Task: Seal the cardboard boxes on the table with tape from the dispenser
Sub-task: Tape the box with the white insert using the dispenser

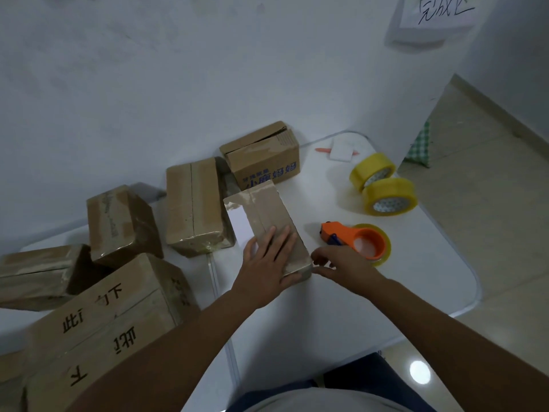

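A small cardboard box (261,209) lies in the middle of the white table (416,263), its top glossy with tape. My left hand (267,263) rests flat on the near end of that box, fingers straight. My right hand (344,263) touches the box's near right corner with its fingertips, fingers loosely bent, holding nothing. The orange tape dispenser (356,237) with a yellowish roll lies on the table just beyond my right hand, untouched.
Several other cardboard boxes (193,203) crowd the left and back of the table, a large printed one (113,322) nearest me. Two yellow tape rolls (389,196) sit at the back right, beside a white pad and an orange pen (322,150). The table's rounded edge is at right.
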`<state>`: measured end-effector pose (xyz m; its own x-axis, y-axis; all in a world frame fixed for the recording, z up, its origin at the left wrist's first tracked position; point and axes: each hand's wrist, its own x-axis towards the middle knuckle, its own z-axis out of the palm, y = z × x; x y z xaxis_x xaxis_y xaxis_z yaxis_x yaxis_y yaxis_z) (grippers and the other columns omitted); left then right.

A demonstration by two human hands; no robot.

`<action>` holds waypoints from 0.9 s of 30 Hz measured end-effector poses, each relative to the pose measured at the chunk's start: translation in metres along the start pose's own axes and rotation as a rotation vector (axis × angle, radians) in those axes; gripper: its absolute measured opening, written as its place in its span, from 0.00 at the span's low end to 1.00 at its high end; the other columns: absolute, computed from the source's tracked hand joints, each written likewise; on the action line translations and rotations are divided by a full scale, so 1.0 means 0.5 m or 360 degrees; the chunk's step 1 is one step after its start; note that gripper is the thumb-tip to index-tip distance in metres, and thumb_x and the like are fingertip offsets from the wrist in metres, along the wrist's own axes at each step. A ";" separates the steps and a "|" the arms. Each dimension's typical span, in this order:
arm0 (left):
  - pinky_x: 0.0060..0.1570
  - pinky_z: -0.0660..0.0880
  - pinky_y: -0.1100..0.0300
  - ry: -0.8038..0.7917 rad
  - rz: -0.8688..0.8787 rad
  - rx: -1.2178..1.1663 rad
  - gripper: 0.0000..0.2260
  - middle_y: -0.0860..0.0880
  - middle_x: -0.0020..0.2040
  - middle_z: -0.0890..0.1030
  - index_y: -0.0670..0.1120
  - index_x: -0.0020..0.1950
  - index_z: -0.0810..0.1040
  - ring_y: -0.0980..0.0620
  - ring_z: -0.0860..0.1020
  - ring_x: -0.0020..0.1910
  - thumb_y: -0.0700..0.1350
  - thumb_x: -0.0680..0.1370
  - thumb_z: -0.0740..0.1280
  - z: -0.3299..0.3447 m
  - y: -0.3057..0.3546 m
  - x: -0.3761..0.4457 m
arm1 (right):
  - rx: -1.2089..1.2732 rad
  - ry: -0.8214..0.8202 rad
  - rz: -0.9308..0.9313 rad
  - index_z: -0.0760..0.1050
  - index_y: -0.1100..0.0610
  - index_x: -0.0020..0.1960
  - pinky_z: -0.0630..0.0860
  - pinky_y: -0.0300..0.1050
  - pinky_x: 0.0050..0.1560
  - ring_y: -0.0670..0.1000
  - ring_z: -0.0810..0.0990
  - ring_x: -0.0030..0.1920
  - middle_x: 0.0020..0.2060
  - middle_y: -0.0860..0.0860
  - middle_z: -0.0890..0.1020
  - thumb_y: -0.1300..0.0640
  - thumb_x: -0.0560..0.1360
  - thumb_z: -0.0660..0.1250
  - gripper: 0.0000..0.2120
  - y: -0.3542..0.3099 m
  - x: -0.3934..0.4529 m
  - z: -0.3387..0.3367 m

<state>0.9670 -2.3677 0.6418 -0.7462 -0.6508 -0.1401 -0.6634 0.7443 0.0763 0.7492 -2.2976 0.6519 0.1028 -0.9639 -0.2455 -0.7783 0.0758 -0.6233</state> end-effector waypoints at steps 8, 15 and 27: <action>0.69 0.63 0.36 -0.0026 0.0012 0.0019 0.35 0.49 0.80 0.58 0.47 0.80 0.58 0.44 0.58 0.79 0.68 0.80 0.47 -0.002 0.000 -0.002 | -0.0554 -0.0169 -0.0055 0.74 0.55 0.52 0.69 0.43 0.41 0.48 0.76 0.46 0.46 0.49 0.78 0.50 0.79 0.64 0.08 -0.064 0.030 -0.039; 0.75 0.44 0.44 -0.0140 0.0287 -0.0110 0.35 0.56 0.81 0.48 0.54 0.81 0.48 0.51 0.44 0.80 0.70 0.79 0.49 -0.022 -0.024 -0.005 | -0.0496 -0.0065 0.0019 0.74 0.50 0.53 0.75 0.44 0.43 0.47 0.77 0.45 0.46 0.45 0.78 0.43 0.79 0.62 0.12 -0.071 -0.040 -0.021; 0.59 0.68 0.59 0.0625 -0.1468 -0.2302 0.09 0.54 0.62 0.78 0.54 0.60 0.80 0.53 0.74 0.63 0.48 0.83 0.63 -0.083 -0.046 -0.118 | -0.0636 0.0026 -0.0559 0.64 0.46 0.72 0.56 0.50 0.72 0.52 0.59 0.74 0.73 0.46 0.65 0.40 0.78 0.59 0.24 -0.138 0.014 0.039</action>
<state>1.0241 -2.3523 0.6893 0.0435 -0.9013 -0.4311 -0.1878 -0.4312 0.8825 0.8158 -2.3046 0.6787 0.3925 -0.9178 -0.0595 -0.8745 -0.3524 -0.3334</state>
